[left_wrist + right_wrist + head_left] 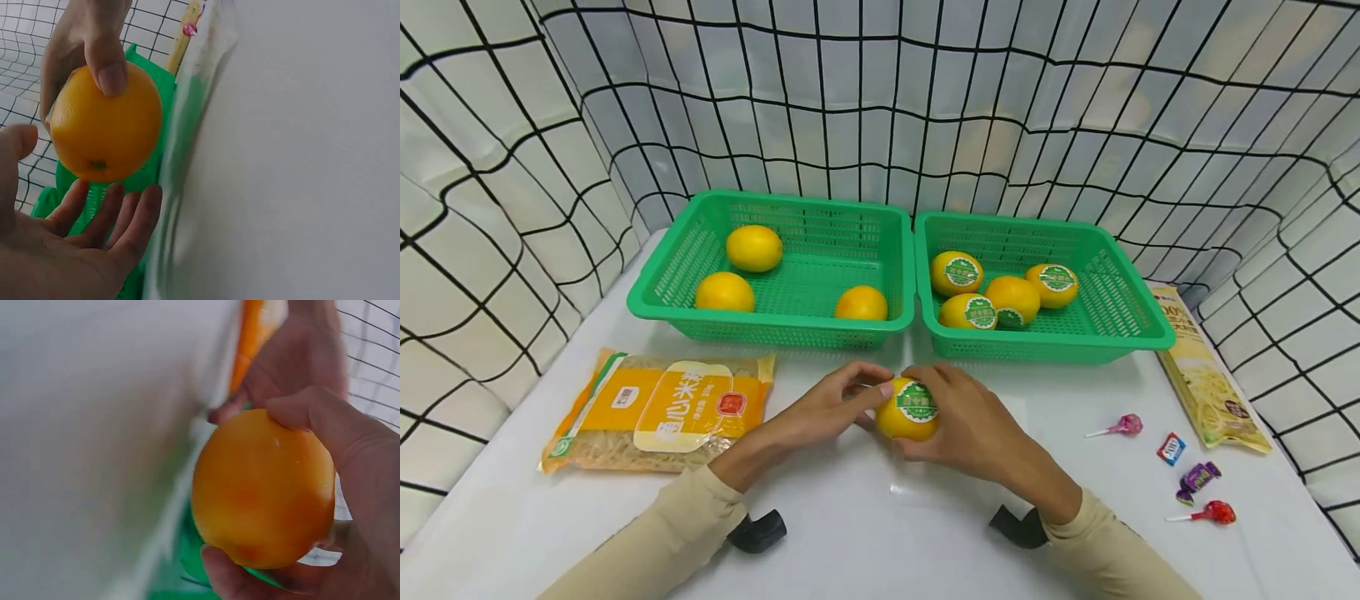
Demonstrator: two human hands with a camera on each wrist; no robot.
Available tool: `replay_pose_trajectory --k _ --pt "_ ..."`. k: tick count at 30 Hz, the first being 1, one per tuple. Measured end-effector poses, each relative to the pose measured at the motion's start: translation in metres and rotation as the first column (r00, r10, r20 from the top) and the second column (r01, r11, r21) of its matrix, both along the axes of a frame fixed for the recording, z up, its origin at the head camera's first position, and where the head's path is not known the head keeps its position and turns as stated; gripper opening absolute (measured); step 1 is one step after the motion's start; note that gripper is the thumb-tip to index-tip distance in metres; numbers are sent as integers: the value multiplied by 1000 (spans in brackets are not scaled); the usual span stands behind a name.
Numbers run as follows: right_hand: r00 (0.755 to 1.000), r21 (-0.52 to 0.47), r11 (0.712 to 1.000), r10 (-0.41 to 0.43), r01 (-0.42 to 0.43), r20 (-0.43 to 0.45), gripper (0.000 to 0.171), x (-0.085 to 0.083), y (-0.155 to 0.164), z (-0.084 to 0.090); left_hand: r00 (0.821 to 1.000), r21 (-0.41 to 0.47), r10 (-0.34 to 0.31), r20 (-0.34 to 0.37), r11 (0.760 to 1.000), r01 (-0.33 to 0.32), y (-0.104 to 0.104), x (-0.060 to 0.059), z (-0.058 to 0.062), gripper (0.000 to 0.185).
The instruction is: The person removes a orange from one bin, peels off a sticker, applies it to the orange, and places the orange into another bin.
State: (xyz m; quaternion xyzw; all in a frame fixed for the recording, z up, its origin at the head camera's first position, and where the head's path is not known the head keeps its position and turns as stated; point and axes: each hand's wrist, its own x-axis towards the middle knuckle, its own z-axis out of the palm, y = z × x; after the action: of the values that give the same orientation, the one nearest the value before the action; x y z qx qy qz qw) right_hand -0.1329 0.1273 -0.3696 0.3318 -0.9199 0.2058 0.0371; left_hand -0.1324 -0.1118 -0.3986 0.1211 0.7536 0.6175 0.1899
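Observation:
My right hand grips an orange above the white table, its thumb on one side and fingers round the other. A green-and-white label shows on the fruit in the head view. My left hand is beside the orange, its fingers loosely bent and spread. In the left wrist view, the left fingertips come right up to the orange's lower end. The right wrist view shows the fruit's bare side between the right thumb and fingers.
Behind the hands, a left green basket holds 3 oranges without visible labels; a right green basket holds several labelled ones. A noodle bag lies left. Lollipops, wrapped candies and a yellow packet lie right. Black netting surrounds the table.

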Motion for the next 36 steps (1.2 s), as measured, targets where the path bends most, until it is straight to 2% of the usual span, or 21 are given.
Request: replay_pose_trajectory --k 5,11,15,18,20,25,29,32,36 --pt "998 19 1000 -10 9 59 77 -4 30 33 998 44 49 30 998 -51 15 -6 8 43" --pt "988 101 994 -60 46 143 73 -28 68 82 996 109 52 71 992 -60 45 -29 16 46" --pt "987 103 994 -42 27 152 70 -62 82 105 988 197 88 127 974 -112 58 -42 17 48" --pt "984 106 994 -22 3 176 73 -96 85 116 980 251 124 157 955 -161 62 -45 15 45" --pt "981 146 989 -36 8 192 74 -120 83 122 975 290 141 173 939 -187 64 -46 13 41" --pt "957 301 953 -117 33 265 75 -177 70 127 966 364 158 203 904 -224 65 -48 5 33" --pt "917 371 927 -198 61 345 78 -213 61 115 968 379 132 216 902 -207 65 -51 1 30" --pt "892 392 914 -261 105 370 79 -231 58 104 970 379 99 220 908 -179 67 -54 -1 31" --pt "869 417 896 -324 154 375 74 -241 64 93 975 367 73 210 918 -148 70 -56 -1 37"
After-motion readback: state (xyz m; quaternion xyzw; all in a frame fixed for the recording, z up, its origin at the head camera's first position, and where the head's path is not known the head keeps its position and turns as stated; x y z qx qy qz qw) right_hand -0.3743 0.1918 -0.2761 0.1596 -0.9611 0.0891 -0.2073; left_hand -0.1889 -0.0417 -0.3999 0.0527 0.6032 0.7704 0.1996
